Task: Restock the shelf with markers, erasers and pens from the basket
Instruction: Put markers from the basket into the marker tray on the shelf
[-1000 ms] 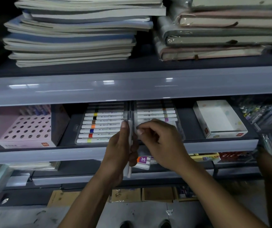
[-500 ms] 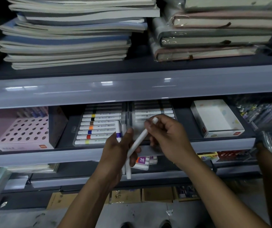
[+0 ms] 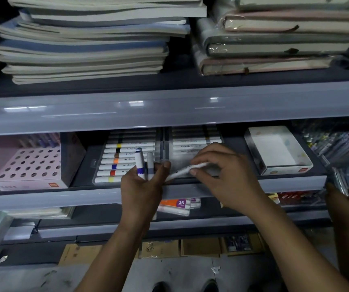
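Note:
My left hand (image 3: 140, 189) grips two upright white markers (image 3: 141, 165), one with a blue band and one with a grey band, in front of the middle shelf. My right hand (image 3: 222, 175) pinches another white marker (image 3: 187, 170), which lies nearly level over the right half of an open clear marker case (image 3: 161, 157). The case's left half holds a row of white markers with coloured bands. Its right half holds a few markers at the back. The basket is out of view.
A pink box with round holes (image 3: 27, 163) sits left of the case and a white open box (image 3: 278, 151) to its right. Notebook stacks (image 3: 89, 39) fill the upper shelf. Another person's hand (image 3: 347, 204) holds pens at the right edge. A "36 colors" pack (image 3: 178, 205) lies on the lower shelf.
My right hand drew one marker away from the bunch in my left hand and tipped it from steeply slanted to nearly level over the case's right half. The left hand stayed put.

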The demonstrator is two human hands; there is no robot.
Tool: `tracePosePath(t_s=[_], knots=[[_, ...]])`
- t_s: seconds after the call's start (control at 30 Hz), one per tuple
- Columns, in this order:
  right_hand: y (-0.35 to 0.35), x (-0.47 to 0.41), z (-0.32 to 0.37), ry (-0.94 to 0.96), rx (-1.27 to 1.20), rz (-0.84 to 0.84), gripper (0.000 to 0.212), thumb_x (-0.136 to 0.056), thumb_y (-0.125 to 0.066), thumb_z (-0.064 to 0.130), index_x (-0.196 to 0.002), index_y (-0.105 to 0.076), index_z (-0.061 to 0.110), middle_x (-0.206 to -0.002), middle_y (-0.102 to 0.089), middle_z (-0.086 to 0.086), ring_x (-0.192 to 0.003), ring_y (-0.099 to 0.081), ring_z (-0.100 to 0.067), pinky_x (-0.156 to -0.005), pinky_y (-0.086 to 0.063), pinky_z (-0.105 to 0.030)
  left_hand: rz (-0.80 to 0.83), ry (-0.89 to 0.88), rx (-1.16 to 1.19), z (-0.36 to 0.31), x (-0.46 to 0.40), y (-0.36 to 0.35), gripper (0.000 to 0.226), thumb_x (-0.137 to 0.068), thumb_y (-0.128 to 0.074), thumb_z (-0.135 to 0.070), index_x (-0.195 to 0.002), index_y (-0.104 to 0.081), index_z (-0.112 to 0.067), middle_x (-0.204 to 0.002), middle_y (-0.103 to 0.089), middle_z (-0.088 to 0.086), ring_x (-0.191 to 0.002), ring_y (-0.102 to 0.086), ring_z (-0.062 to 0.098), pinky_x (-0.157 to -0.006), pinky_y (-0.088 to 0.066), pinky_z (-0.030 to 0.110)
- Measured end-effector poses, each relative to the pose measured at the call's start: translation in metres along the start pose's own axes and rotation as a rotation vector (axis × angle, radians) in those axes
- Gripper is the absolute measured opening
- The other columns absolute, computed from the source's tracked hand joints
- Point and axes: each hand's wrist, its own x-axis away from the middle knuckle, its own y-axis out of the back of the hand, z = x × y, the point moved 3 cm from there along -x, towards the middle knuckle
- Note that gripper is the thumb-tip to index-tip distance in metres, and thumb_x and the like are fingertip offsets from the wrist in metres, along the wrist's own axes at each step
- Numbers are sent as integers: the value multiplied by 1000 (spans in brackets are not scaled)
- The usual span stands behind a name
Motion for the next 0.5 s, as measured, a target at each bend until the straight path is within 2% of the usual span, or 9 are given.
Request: tracePosePath(t_s=[0.13, 0.23, 0.33, 0.43, 0.5], knots=[[-7, -4, 11, 107, 217, 86, 21, -93, -74, 27, -113, -78, 25, -106, -65, 13, -103, -58, -9, -84, -55, -35, 5, -44, -55, -2, 1, -5, 21, -92, -77, -33, -82, -71, -16, -56, -63, -9, -46, -55, 4, -48, -41, 17], [-5, -8, 13, 163, 301, 100, 18, -91, -77, 25, -110, -79, 24, -103, -68, 13, -104, -54, -12, -79, -53, -34, 0, -45, -75, -3, 0, -5, 26, -92, -75, -39, -85, -70, -15, -57, -62, -10, -48, -56, 4, -52, -42, 21], [-2, -13, 7, 141, 362, 82, 15, -90, -77, 21, -105, -79, 21, -101, -69, 10, -100, -55, -16, -75, -54, -38, -18, -42, -41, -1, 0, -2, 38, -93, -67, -46, -89, -71, -9, -59, -64, -7, -49, -56, 5, -51, -42, 21], [1, -19, -3, 76, 437, 44, 17, -89, -78, 18, -106, -78, 17, -102, -70, 4, -99, -58, -20, -74, -56, -41, -57, -61, -67, 0, 0, -1, 26, -99, -66, -40, -83, -68, -19, -61, -66, -6, -52, -58, 6, -53, -45, 28], [0, -25, -9, 43, 481, 29, 17, -90, -76, 15, -106, -79, 17, -105, -71, 1, -101, -61, -23, -74, -58, -41, -50, -96, -131, 0, 1, -2, 26, -98, -66, -42, -78, -64, -24, -60, -66, -10, -52, -59, 4, -52, -46, 23]])
